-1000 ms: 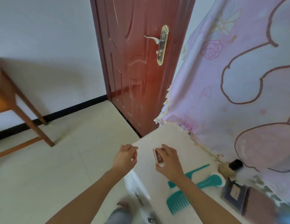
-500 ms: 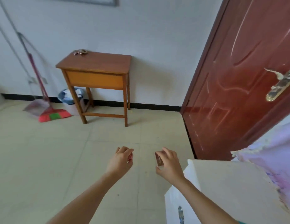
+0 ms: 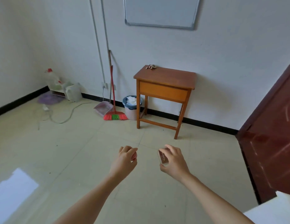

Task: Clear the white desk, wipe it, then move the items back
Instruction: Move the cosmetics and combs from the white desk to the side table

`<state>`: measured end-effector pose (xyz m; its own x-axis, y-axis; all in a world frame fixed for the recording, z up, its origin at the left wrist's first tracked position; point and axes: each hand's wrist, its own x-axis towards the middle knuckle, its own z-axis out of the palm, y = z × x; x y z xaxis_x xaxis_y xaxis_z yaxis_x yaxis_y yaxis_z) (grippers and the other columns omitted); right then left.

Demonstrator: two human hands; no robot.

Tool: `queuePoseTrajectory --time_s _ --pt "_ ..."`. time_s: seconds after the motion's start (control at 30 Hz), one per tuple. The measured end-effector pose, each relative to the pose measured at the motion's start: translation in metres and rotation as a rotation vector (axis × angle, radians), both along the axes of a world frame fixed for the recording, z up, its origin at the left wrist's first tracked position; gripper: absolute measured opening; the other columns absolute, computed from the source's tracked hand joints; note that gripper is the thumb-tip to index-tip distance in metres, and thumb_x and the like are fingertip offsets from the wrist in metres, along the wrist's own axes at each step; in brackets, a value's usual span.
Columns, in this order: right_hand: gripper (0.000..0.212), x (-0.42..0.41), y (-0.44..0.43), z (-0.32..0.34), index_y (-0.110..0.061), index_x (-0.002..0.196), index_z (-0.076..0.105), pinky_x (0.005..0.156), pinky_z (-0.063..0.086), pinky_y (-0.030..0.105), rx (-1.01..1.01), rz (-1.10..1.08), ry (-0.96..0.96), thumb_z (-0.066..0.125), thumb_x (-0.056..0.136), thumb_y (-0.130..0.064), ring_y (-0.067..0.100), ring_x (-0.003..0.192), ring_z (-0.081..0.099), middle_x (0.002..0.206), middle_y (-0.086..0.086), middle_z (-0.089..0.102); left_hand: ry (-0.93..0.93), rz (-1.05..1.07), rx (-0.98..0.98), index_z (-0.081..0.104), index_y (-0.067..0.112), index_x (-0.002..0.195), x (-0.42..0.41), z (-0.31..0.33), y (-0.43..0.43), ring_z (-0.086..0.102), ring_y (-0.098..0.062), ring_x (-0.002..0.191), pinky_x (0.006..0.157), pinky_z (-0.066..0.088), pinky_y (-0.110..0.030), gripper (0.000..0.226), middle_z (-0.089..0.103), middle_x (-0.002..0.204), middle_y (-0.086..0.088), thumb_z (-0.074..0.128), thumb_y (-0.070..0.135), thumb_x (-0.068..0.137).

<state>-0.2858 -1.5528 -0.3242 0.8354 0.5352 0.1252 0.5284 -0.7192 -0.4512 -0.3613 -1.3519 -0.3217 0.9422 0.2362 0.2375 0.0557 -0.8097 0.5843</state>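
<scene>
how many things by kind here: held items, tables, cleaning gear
held items: 2 (red item in left hand, brown case in right hand)
tables: 2 (wooden table, white desk)
cleaning gear: 3 (broom, dustpan, bin)
total: 7

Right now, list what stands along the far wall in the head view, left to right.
Clear plastic jug with red cap → red-bristled broom → blue-rimmed waste bin → brown wooden side table → dark red wooden door.
</scene>
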Motion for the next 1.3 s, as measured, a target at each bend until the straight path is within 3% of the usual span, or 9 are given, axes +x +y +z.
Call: queuePoseTrajectory --time_s 0.23,0.37,0.5,1.0,1.3 --pt "0.055 0.038 0.056 0.025 -0.026 0.13 0.044 0.095 0.027 0.019 -0.008 0.064 -0.05 0.064 0.078 -0.027 0.016 0.125 0.025 0.136 -0.007 0.035 -0.089 0.029 0.021 0.058 0.009 0.121 0.034 0.022 0.055 0.046 -0.022 0.108 0.088 0.044 -0.027 0.037 0.058 0.11 -0.005 0.059 0.008 0.084" --pt "0.056 0.088 0.072 0.039 -0.028 0.13 0.043 0.099 0.028 0.023 -0.006 0.053 -0.084 0.064 0.078 -0.029 0.017 0.127 0.024 0.139 -0.005 0.033 -0.149 -0.003 0.08 0.058 0.01 0.121 0.078 0.038 0.075 0.046 -0.02 0.104 0.085 0.04 -0.021 0.038 0.057 0.109 -0.004 0.059 0.01 0.083" --pt "0.059 0.149 0.091 0.051 -0.027 0.132 0.041 0.098 0.031 0.024 0.012 0.042 -0.112 0.066 0.078 -0.029 0.017 0.128 0.024 0.142 -0.003 0.032 -0.201 0.022 0.142 0.06 0.009 0.117 0.129 0.057 0.104 0.048 -0.022 0.102 0.084 0.04 -0.024 0.036 0.058 0.107 -0.005 0.062 0.01 0.081" --pt "0.057 0.294 0.208 0.027 -0.023 0.129 0.045 0.099 0.036 0.028 -0.066 0.262 -0.059 0.065 0.076 -0.027 0.021 0.125 0.028 0.14 0.0 0.035 -0.024 0.324 0.017 0.062 0.009 0.117 0.229 0.03 0.216 0.049 -0.025 0.103 0.085 0.035 -0.023 0.036 0.061 0.106 -0.008 0.063 0.01 0.081" --pt "0.058 0.382 0.289 0.041 -0.022 0.129 0.046 0.099 0.036 0.031 -0.061 0.165 -0.101 0.068 0.076 -0.027 0.022 0.124 0.029 0.14 0.001 0.036 -0.063 0.253 0.004 0.063 0.007 0.113 0.332 0.047 0.304 0.048 -0.029 0.102 0.084 0.039 -0.03 0.031 0.06 0.102 -0.015 0.06 0.008 0.083"
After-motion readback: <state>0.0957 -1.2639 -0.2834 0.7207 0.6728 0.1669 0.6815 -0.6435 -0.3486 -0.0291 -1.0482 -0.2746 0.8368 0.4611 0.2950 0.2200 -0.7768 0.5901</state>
